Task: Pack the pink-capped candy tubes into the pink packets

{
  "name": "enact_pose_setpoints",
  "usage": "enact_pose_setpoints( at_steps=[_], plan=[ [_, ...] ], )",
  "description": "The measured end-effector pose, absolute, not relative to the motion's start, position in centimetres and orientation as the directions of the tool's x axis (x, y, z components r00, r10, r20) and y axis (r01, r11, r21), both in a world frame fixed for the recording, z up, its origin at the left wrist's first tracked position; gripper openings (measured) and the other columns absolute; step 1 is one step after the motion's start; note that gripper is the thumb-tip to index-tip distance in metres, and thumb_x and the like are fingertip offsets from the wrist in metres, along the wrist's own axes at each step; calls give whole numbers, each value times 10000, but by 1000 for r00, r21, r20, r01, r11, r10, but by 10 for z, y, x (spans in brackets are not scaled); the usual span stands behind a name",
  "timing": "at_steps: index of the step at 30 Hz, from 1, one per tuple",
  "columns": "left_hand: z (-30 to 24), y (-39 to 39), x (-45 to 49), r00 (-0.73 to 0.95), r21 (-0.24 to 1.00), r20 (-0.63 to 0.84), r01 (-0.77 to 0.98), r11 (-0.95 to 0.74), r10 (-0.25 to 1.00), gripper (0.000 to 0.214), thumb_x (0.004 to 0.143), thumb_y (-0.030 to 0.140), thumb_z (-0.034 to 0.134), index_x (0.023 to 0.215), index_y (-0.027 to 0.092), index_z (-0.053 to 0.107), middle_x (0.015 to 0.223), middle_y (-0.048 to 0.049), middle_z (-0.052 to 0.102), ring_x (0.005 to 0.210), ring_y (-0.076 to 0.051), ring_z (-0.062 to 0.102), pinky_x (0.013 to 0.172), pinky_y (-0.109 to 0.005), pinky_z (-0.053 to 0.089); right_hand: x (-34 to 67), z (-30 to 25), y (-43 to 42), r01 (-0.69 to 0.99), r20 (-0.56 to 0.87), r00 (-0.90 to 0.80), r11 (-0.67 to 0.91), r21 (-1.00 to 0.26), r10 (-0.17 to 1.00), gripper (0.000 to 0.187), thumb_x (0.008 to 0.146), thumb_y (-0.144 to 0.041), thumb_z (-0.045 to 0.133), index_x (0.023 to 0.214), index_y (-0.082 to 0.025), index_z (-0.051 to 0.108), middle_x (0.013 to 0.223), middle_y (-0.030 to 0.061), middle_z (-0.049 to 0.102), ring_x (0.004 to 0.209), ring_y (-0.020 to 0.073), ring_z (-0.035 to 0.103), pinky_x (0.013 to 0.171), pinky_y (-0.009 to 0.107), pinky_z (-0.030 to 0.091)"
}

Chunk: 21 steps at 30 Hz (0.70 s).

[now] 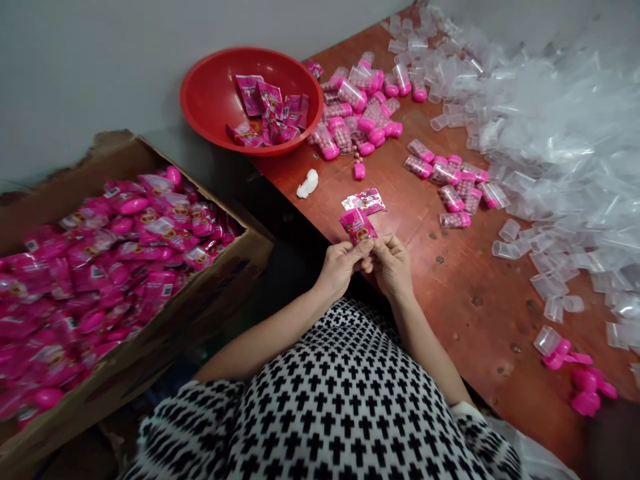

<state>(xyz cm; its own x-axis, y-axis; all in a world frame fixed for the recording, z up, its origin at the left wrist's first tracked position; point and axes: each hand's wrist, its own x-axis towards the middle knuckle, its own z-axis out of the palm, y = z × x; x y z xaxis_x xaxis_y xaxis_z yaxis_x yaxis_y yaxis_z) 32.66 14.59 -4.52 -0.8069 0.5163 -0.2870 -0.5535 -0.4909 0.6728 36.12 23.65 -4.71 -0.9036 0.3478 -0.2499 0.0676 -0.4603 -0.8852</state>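
Hands: pink packet (pixel 358 225) pinched by left hand (pixel 341 267) and right hand (pixel 391 265).
Table (pixel 450 287): reddish, strewn with clear tubes (pixel 550 133).
Wall (pixel 100 67): grey.

Single head cam, worn by the person, looking forward and steeply down. Close to the hands, near the desk (pixel 450 280) edge. Box (pixel 150 347) left of desk, bowl (pixel 210 100) at far corner.

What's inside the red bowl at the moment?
The red bowl holds a loose heap of pink packets, lying toward its right side. Whatever lies beneath the heap is covered and cannot be seen.
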Motion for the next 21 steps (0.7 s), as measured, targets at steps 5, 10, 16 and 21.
enact_pose_setpoints(
  at_steps=[5, 10, 16, 21],
  plan=[
    [-27, 106, 313, -902, 703, -274, -424, -571, 333, 339, 669, 437, 768, 713, 122, 651, 665, -49, 672, 600, -135, 633, 612, -260, 520, 353, -40, 227, 138, -249, -935, -385, -913, 253, 329, 726, -452, 716, 762, -202, 506, 570, -46, 653, 403, 74, 560, 368, 154, 429],
    [-18, 60, 277, -961, 743, -205, -29, -669, -186, 637, 813, 664, 466, 1102, 113, 602, 934, -107, 729, 842, -181, 695, 815, -338, 540, 359, -39, 240, 152, -244, -912, -282, -947, 330, 297, 784, -465, 654, 806, -209, 506, 607, -39, 667, 431, 74, 570, 398, 161, 434],
    [-61, 119, 234, -896, 910, 272, 359, 209, 351, 379, 790, 394, 668, 1116, 201, 664, 1307, -97, 594, 1251, -239, 519, 1097, -441, 348, 365, -39, 249, 201, -266, -899, -213, -956, 347, 265, 807, -440, 635, 792, -197, 531, 613, -36, 659, 443, 68, 559, 429, 166, 439],
    [-81, 163, 212, -762, 624, 261, 601, 499, 592, 299, 858, 260, 589, 1138, 188, 666, 1342, -107, 560, 1341, -289, 405, 1140, -533, 223, 373, -37, 254, 251, -294, -899, -169, -953, 325, 263, 809, -436, 634, 768, -191, 546, 624, -26, 664, 461, 68, 559, 452, 172, 440]
  ],
)
